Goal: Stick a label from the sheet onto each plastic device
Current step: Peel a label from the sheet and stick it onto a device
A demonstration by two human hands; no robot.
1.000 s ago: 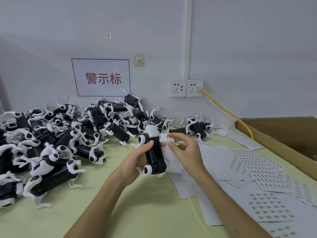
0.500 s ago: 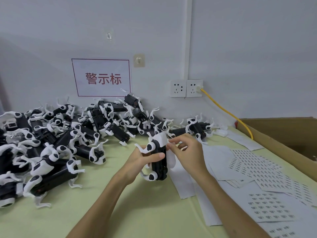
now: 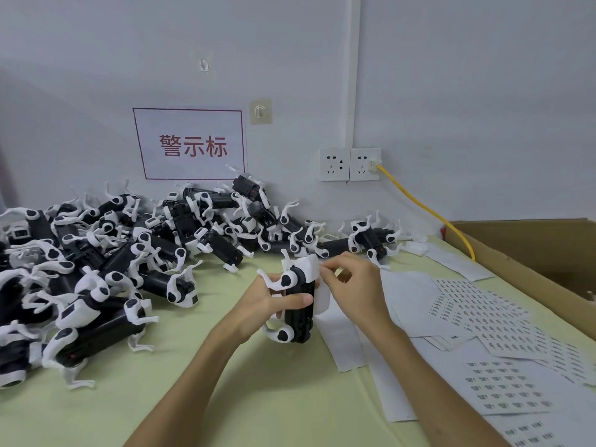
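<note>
A black-and-white plastic device (image 3: 298,301) stands upright above the table's middle. My left hand (image 3: 264,296) grips its black body from the left, thumb across the front. My right hand (image 3: 351,285) is at the device's upper right edge, thumb and fingertips pinched together there; I cannot make out a label between them. A white sheet (image 3: 322,298) shows just behind the device. Label sheets (image 3: 503,387) with rows of small printed labels lie on the table to the right.
A large pile of the same devices (image 3: 122,253) covers the left and back of the green table (image 3: 258,398). A cardboard box (image 3: 529,250) stands at the right. A yellow cable (image 3: 429,211) runs from the wall sockets (image 3: 350,164) toward the box.
The device has been turned more upright and raised slightly. My right hand has moved up from the device's side to its top right edge.
</note>
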